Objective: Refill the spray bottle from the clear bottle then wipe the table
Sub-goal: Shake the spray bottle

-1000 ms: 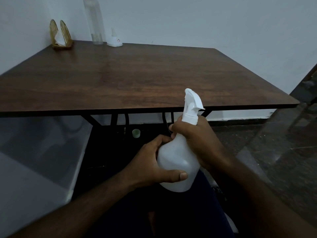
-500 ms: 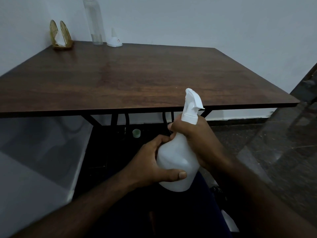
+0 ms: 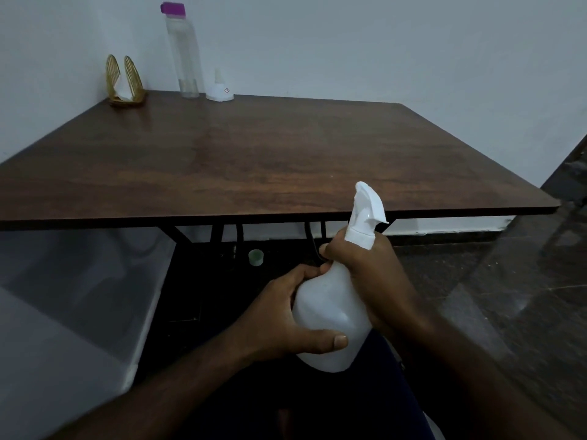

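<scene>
Dark wooden square table [image 3: 254,154] stands against a pale wall; at its far left corner are a tall clear plastic bottle with a purple cap [image 3: 184,52], a gold wire napkin holder [image 3: 125,81] and a small white funnel [image 3: 219,88]. Below the near edge, the white plastic spray bottle [image 3: 330,315] is held upright: left hand [image 3: 279,315] wraps the body, right hand [image 3: 371,268] curls round the neck. Brace the body and turn the collar only. Right fingertips are hidden; bottle fill level cannot be read.

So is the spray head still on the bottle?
On. The spray head sits atop the bottle; right hand grips its neck.
</scene>
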Action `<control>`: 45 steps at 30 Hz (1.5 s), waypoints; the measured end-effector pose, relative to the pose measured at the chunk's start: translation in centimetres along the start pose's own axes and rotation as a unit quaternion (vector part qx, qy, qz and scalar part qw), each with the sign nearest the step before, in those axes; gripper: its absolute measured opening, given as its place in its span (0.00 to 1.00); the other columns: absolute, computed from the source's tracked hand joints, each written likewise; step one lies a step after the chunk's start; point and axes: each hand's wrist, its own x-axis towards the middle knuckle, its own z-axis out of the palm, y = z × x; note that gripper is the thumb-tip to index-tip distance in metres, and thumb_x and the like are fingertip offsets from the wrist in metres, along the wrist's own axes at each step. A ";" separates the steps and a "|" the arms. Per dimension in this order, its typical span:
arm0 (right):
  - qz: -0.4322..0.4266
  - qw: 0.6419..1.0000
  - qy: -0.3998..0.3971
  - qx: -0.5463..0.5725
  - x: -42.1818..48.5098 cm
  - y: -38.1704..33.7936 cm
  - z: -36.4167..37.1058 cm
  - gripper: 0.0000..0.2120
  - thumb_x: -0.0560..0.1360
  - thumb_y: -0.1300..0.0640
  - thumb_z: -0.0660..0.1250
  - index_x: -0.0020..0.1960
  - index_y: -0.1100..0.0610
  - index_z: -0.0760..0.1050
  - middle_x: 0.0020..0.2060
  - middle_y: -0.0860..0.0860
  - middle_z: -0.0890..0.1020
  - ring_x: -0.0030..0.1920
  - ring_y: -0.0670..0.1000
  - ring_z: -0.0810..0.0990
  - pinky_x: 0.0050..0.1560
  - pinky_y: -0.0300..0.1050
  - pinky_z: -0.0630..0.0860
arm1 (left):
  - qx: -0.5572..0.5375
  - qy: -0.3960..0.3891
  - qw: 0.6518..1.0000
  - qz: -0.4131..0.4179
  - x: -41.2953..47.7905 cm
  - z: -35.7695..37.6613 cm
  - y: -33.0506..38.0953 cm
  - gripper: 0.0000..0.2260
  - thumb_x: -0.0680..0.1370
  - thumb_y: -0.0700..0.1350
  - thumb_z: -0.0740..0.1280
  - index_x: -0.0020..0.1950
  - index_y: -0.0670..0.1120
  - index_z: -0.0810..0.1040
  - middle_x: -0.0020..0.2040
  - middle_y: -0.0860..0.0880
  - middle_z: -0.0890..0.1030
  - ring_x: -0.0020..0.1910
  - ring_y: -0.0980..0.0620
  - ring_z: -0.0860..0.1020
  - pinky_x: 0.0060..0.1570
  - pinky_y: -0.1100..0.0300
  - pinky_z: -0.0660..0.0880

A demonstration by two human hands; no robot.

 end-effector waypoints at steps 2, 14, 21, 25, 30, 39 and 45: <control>0.002 1.000 -0.012 0.012 0.0 -0.2 -0.1 0.07 0.71 0.63 0.72 0.48 0.61 0.76 0.36 0.57 0.80 0.37 0.55 0.81 0.44 0.55 0.79 | -0.003 0.000 1.000 0.000 0.0 0.0 0.1 0.32 0.61 0.50 0.81 0.62 0.51 0.74 0.58 0.50 0.81 0.56 0.50 0.81 0.53 0.45 0.79; 0.006 1.000 0.000 0.010 -0.2 -0.9 0.3 0.13 0.72 0.61 0.73 0.54 0.55 0.76 0.34 0.59 0.83 0.35 0.53 0.83 0.42 0.49 0.79 | 0.029 0.002 0.999 0.022 0.1 -0.2 0.5 0.34 0.61 0.51 0.81 0.65 0.54 0.73 0.60 0.54 0.80 0.59 0.55 0.79 0.57 0.50 0.77; -0.035 0.999 -0.010 -0.033 0.3 -3.7 1.0 0.09 0.72 0.57 0.74 0.49 0.56 0.78 0.39 0.60 0.84 0.38 0.55 0.84 0.42 0.48 0.81 | 0.042 0.043 0.997 0.048 0.4 -1.2 2.0 0.35 0.61 0.54 0.81 0.65 0.54 0.73 0.60 0.56 0.80 0.59 0.56 0.79 0.58 0.50 0.77; -0.103 0.986 -0.013 -0.128 1.4 -5.8 1.9 0.15 0.71 0.48 0.74 0.54 0.42 0.72 0.44 0.50 0.83 0.42 0.45 0.84 0.39 0.41 0.80 | 0.023 0.103 0.993 0.058 0.6 -2.0 3.8 0.33 0.59 0.55 0.80 0.62 0.54 0.74 0.56 0.55 0.82 0.54 0.56 0.81 0.53 0.50 0.80; -0.101 0.986 -0.019 -0.132 1.9 -6.7 2.8 0.20 0.69 0.39 0.73 0.55 0.47 0.74 0.48 0.46 0.83 0.46 0.43 0.83 0.41 0.39 0.76 | 0.033 0.182 0.977 0.106 1.4 -3.2 6.0 0.33 0.60 0.58 0.80 0.62 0.55 0.75 0.55 0.55 0.82 0.53 0.56 0.82 0.51 0.53 0.80; -0.138 0.958 -0.097 -0.232 4.5 -8.1 4.2 0.32 0.57 0.37 0.79 0.57 0.44 0.74 0.49 0.43 0.82 0.49 0.42 0.82 0.50 0.48 0.82 | 0.119 0.280 0.947 0.108 3.5 -5.8 7.4 0.37 0.58 0.52 0.77 0.66 0.54 0.70 0.54 0.56 0.79 0.49 0.63 0.78 0.41 0.68 0.76; -0.195 0.958 -0.080 -0.193 7.3 -9.9 5.2 0.29 0.57 0.43 0.79 0.56 0.46 0.76 0.48 0.45 0.84 0.48 0.45 0.84 0.51 0.51 0.82 | 0.183 0.299 0.927 0.135 5.6 -8.6 9.6 0.41 0.62 0.50 0.80 0.71 0.53 0.65 0.56 0.59 0.75 0.50 0.63 0.76 0.44 0.70 0.72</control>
